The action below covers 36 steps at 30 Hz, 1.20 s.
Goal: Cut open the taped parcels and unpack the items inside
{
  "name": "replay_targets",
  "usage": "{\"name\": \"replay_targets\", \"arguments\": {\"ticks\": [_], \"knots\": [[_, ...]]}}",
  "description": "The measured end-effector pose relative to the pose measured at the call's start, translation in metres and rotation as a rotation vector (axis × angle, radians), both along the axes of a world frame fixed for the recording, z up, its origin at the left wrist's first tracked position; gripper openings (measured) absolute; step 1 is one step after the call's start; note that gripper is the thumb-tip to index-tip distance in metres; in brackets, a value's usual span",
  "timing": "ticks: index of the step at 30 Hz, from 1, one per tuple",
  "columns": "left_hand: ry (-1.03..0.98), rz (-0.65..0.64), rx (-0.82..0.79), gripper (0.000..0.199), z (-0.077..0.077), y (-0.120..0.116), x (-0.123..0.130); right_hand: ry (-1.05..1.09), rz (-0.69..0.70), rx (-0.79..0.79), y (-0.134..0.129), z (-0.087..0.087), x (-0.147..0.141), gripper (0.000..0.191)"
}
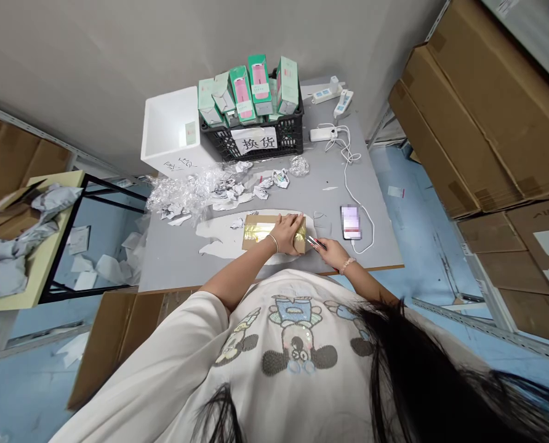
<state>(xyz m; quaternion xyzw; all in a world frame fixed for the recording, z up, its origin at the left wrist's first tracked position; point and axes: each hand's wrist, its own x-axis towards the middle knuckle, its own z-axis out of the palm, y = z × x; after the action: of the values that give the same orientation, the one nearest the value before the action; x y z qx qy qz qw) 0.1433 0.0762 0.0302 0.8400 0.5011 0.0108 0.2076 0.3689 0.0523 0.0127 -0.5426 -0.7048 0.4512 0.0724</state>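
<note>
Your left hand (pixel 286 234) lies flat on top of a kraft cardboard parcel (pixel 274 232), palm down and fingers spread, not gripping it. Your right hand (pixel 333 253) is closed on a slim red-and-silver tool (pixel 316 243) (too small to name with certainty), its tip pointing toward 10 o'clock and just beside the parcel's right end. The parcel sits near the grey table's (pixel 186 264) front edge at 6 o'clock, on a white sheet (pixel 219 247). Its long axis runs from 9 to 3 o'clock, and a gold foil strip (pixel 260 231) crosses its face.

Your moving room is the grey tabletop at 12 o'clock. A phone (pixel 351 221), its screen blurred, lies near your right hand at 1 o'clock, with a white cable (pixel 360 203) looping from it. Crumpled paper and bubble wrap (pixel 196 197) spread at 10 o'clock.

Farther out at 12 o'clock stands a black plastic crate (pixel 251 141), its paper sign (pixel 253 140) reading 换货. It holds upright green-and-pink boxes (pixel 258 77). A white foam box (pixel 173 129) with handwriting stands beside it.
</note>
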Motion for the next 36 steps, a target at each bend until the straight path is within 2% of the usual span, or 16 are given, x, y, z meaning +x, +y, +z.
{"name": "replay_targets", "arguments": {"ticks": [11, 16, 20, 23, 25, 27, 28, 30, 33, 34, 36], "knots": [[0.009, 0.014, 0.009, 0.143, -0.002, -0.005, -0.001, 0.036, -0.026, -0.100, -0.004, -0.001, -0.007, 0.036], [0.016, 0.033, 0.002, 0.143, -0.003, -0.001, -0.001, 0.019, 0.084, 0.017, -0.025, -0.008, -0.003, 0.028], [0.048, 0.052, 0.008, 0.143, -0.003, -0.001, 0.000, -0.035, -0.007, 0.021, -0.030, -0.009, 0.004, 0.032], [0.069, 0.156, 0.038, 0.140, -0.004, 0.003, 0.003, -0.132, -0.155, 0.078, -0.018, -0.004, 0.021, 0.033], [0.075, 0.296, 0.065, 0.137, -0.006, 0.010, 0.007, -0.181, -0.257, 0.114, -0.007, 0.000, 0.033, 0.035], [0.084, 0.436, 0.076, 0.136, -0.008, 0.019, 0.010, -0.204, -0.313, 0.142, 0.004, 0.004, 0.042, 0.036], [0.085, 0.457, 0.072, 0.136, -0.008, 0.023, 0.011, -0.209, -0.320, 0.157, 0.009, 0.006, 0.043, 0.036], [0.075, 0.349, 0.056, 0.138, -0.009, 0.027, 0.014, -0.208, -0.304, 0.190, 0.017, 0.010, 0.040, 0.035], [0.052, 0.049, 0.041, 0.135, -0.009, 0.026, 0.019, -0.171, -0.257, 0.228, 0.025, 0.017, 0.028, 0.035], [0.054, 0.005, 0.040, 0.132, -0.009, 0.024, 0.020, -0.161, -0.241, 0.238, 0.027, 0.019, 0.023, 0.036], [0.066, 0.025, 0.045, 0.120, -0.008, 0.015, 0.017, -0.174, -0.204, 0.266, 0.032, 0.026, 0.013, 0.038]]}}
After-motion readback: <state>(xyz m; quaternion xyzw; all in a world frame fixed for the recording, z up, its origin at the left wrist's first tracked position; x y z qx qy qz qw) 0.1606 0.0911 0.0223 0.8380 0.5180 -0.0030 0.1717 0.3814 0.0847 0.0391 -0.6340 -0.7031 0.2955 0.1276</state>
